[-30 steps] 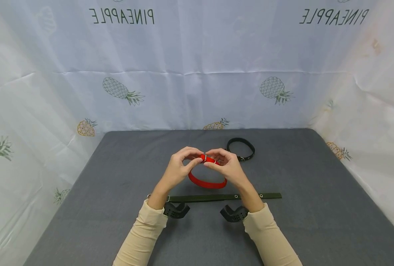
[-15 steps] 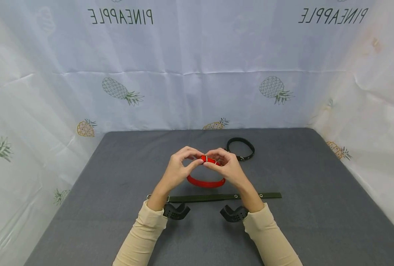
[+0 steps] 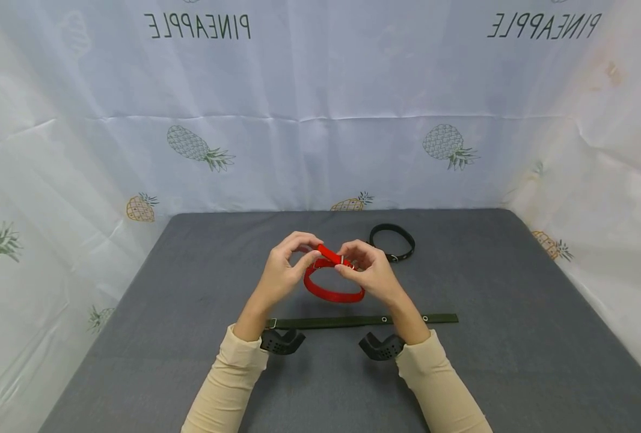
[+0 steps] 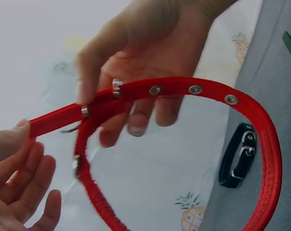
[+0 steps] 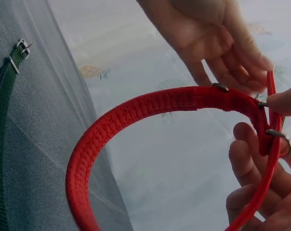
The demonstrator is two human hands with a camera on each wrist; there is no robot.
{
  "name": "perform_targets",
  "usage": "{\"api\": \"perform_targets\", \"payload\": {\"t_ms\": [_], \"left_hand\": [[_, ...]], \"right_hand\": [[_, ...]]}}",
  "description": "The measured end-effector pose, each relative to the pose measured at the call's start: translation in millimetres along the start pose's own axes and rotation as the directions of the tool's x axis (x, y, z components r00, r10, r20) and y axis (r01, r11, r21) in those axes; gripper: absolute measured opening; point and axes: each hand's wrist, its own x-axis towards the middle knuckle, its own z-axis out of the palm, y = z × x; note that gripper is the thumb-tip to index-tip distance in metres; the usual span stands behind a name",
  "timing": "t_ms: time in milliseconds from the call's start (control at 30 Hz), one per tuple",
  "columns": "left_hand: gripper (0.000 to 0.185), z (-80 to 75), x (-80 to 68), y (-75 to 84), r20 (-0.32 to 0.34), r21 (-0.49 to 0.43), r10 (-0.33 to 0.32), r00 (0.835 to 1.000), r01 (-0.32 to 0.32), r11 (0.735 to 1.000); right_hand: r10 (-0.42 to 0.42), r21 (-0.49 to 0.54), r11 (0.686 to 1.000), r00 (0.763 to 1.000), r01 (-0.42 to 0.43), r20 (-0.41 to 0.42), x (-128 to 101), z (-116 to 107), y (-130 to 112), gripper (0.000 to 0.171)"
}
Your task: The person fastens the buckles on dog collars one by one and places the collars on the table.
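A red collar (image 3: 332, 291) hangs as a loop above the grey table (image 3: 515, 337), held between both hands. My left hand (image 3: 309, 252) pinches the collar's free strap end (image 4: 49, 122), which sticks out up and to the left of the metal buckle. My right hand (image 3: 344, 260) pinches the collar at the buckle (image 5: 275, 134). In the left wrist view the strap's eyelets (image 4: 195, 89) show along the loop's top. The right wrist view shows the thick red band (image 5: 136, 108) curving down below both hands.
A dark green strap (image 3: 353, 322) with a buckle (image 5: 21, 48) lies flat across the table under my wrists. A black buckled collar (image 3: 392, 242) lies behind my right hand. Pineapple-print sheets (image 3: 320, 120) wall the table at the back and sides.
The free end of the red strap has come up and out to the left of the buckle, drawn by my left hand. The loop sits slightly higher. My right hand has barely moved.
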Motion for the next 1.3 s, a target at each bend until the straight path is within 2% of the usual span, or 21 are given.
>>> {"api": "perform_targets", "payload": {"t_ms": [133, 233, 433, 733, 933, 1133, 1300], "left_hand": [[0.021, -6.5, 0.3, -0.6, -0.069, -0.066, 0.010, 0.998, -0.015, 0.998], [0.021, -9.6, 0.4, 0.5, -0.093, -0.108, -0.007, 0.996, -0.003, 0.994], [0.023, -10.0, -0.3, 2.1, -0.050, -0.133, -0.055, 0.997, 0.048, 0.990], [0.025, -10.2, 0.4, 2.9, -0.043, -0.143, -0.089, 0.995, 0.082, 0.986], [0.028, -9.6, -0.4, -1.0, 0.004, -0.127, -0.157, 0.988, 0.156, 0.980], [0.022, -2.0, -1.1, -9.1, 0.091, -0.096, -0.197, 0.976, 0.206, 0.974], [0.020, 7.3, -0.4, -12.9, 0.175, -0.149, -0.231, 0.957, 0.258, 0.955]], "right_hand": [[-0.004, 0.010, 1.000, 1.000, 0.004, -0.007, -0.7, -0.9, 0.5, 0.017], [0.000, 0.012, 1.000, 1.000, 0.000, -0.005, -1.2, -1.1, -0.3, 0.017], [0.016, -0.013, 1.000, 1.000, -0.016, 0.000, -0.8, -0.2, -0.5, 0.015], [0.017, -0.021, 1.000, 1.000, -0.018, -0.016, -0.3, -0.1, -1.5, 0.013], [0.012, -0.003, 1.000, 1.000, -0.012, -0.014, -0.1, -0.9, -2.0, 0.013], [0.020, 0.031, 0.999, 1.000, -0.020, 0.005, -0.7, -1.6, -3.1, 0.015], [0.011, 0.077, 0.997, 0.999, -0.013, 0.032, -0.8, -1.7, -4.3, 0.019]]}}
